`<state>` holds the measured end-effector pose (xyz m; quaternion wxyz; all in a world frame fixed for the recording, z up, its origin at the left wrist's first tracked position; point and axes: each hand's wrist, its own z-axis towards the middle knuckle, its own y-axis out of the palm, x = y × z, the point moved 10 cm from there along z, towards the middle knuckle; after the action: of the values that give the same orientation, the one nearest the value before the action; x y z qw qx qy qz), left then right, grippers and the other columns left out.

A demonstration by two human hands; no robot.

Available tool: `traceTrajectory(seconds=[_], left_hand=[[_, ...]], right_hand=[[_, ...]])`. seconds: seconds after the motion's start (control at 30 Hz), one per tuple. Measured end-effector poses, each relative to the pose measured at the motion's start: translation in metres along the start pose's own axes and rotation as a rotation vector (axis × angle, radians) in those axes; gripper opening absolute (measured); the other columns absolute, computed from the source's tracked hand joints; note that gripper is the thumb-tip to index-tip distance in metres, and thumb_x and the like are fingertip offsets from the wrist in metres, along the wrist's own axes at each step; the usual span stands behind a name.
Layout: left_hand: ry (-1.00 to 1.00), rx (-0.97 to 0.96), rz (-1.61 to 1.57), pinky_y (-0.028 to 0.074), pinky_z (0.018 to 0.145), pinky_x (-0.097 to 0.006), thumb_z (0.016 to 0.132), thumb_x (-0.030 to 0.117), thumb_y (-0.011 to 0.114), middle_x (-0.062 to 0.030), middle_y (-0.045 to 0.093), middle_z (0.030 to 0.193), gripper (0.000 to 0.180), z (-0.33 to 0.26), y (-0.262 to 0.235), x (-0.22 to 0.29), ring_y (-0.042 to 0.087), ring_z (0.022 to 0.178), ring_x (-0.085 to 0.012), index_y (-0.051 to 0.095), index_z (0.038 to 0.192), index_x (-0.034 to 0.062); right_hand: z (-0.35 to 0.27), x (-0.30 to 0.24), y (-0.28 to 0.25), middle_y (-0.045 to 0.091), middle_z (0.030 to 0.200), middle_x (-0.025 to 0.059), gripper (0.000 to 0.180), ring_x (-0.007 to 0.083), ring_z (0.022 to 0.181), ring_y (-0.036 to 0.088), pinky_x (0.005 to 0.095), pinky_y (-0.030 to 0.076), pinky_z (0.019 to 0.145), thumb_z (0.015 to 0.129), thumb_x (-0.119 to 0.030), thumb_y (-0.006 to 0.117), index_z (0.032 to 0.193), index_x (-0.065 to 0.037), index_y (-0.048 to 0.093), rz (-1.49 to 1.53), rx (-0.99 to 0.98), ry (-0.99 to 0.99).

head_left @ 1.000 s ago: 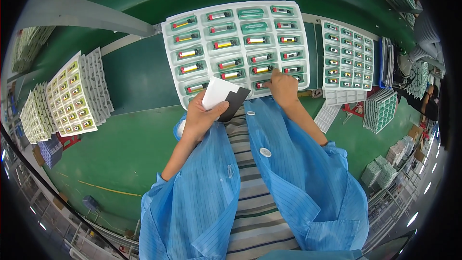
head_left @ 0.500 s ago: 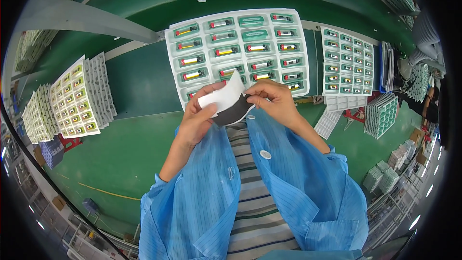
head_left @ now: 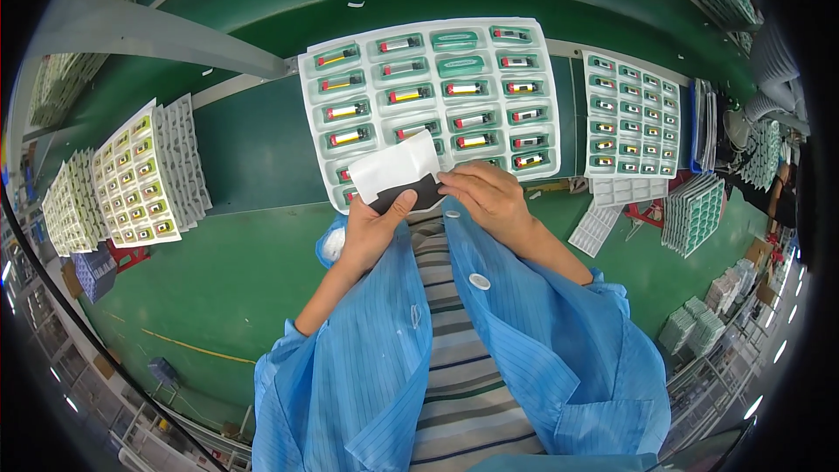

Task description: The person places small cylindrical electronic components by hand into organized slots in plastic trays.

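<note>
A flat white sheet w/ a black lower part (head_left: 395, 166) is held rn in the left hand (head_left: 374, 229), w/ the thumb pressed on the black bit & the fingers hidden behind. It's held up just over the near edge of a big white plastic tray w/ rows of compartments (head_left: 370, 92). The fingertips of the right hand (head_left: 496, 199) are drawn in narrow at the black part's right edge (can't tell if anything's actually pinched there tbh). Most tray compartments are filled w/ green holders, each topped by a small red-and-black-ended cylinder w/ a white or yellow middle (head_left: 344, 110); two in the third column hold just green pieces (head_left: 460, 64). The tray is propped on a dark green bench (head_left: 253, 140). Btw, a similar filled white tray (head_left: 615, 114) is seen off to the right, & stacked trays (head_left: 179, 157) at left.
</note>
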<state>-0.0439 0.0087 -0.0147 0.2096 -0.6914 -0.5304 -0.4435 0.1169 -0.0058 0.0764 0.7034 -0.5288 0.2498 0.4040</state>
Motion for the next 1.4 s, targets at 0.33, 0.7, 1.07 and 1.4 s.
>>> traceTrajectory(seconds=[0.33,0.7,1.07,1.4], left_hand=[[-0.248,0.152,-0.197,0.052,0.077,-0.028,0.09,0.015,0.068,-0.0078,0.066,0.107,0.035,0.002,-0.009,-0.034,0.063,0.091,-0.0138,0.058,0.119,0.0],[-0.27,0.183,-0.284,0.054,0.078,-0.031,0.09,0.015,0.069,-0.0102,0.063,0.114,0.042,-0.001,-0.009,-0.037,0.063,0.098,-0.0173,0.051,0.125,-0.0003],[-0.22,0.162,-0.323,0.053,0.081,-0.031,0.089,0.013,0.069,-0.0101,0.064,0.113,0.04,0.002,-0.011,-0.039,0.063,0.098,-0.0178,0.054,0.124,-0.0006],[-0.2,0.146,-0.227,0.051,0.077,-0.028,0.09,0.013,0.069,-0.0083,0.065,0.109,0.036,0.006,-0.013,-0.032,0.062,0.095,-0.0142,0.057,0.121,-0.001]], right_hand=[[-0.032,0.054,-0.005,0.063,0.083,0.0104,0.011,0.0255,0.071,0.062,0.0363,0.051,0.061,0.077,-0.004,0.07,0.085,-0.002,0.062,0.096,-0.005,0.251],[-0.03,0.169,0.007,0.063,0.081,0.009,0.01,0.0286,0.072,0.063,0.0382,0.05,0.064,0.08,-0.014,0.067,0.081,-0.004,0.068,-0.311,-0.227,0.431],[-0.031,0.183,0.018,0.063,0.081,0.0062,0.009,0.0281,0.072,0.063,0.0384,0.05,0.063,0.079,-0.018,0.068,0.078,-0.011,0.072,-0.354,-0.296,0.488],[-0.028,0.18,0.021,0.063,0.08,0.0057,0.008,0.0285,0.074,0.064,0.0392,0.051,0.064,0.079,-0.018,0.066,0.078,-0.012,0.071,-0.412,-0.329,0.472]])
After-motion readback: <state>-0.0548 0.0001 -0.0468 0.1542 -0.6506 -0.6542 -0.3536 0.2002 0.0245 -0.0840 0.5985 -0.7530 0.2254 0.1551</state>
